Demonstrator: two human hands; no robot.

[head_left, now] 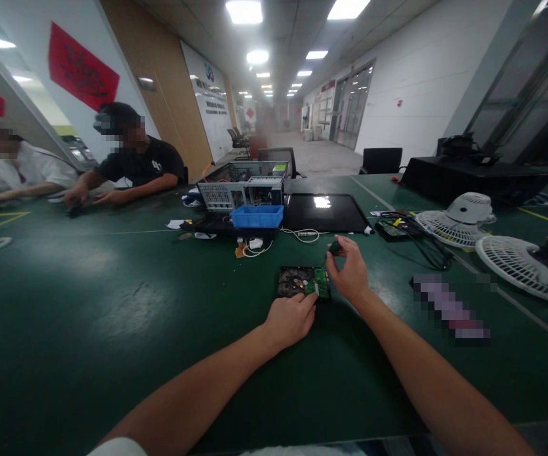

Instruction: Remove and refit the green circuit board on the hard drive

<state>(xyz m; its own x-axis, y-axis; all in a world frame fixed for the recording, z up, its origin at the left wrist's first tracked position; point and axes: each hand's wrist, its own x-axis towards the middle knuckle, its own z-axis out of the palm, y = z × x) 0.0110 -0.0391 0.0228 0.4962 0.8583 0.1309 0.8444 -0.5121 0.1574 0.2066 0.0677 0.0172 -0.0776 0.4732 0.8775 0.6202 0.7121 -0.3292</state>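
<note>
A hard drive (297, 281) lies flat on the green table in front of me, with its green circuit board facing up on the right side. My left hand (292, 322) rests against the drive's near edge, its index finger reaching onto the board; the other fingers are curled and partly hidden. Above the drive's right end, my right hand (350, 269) is closed around a screwdriver (335, 247) with a dark handle. Its thin shaft points down at the board, but whether the tip touches a screw is too small to tell.
Beyond the drive stand a blue bin (257, 216), an open computer case (243, 187) and a dark flat panel (326, 212). To the right are cables (426, 244) and white fan parts (464, 218). Two people sit at the table's left, one in a black shirt (143, 164).
</note>
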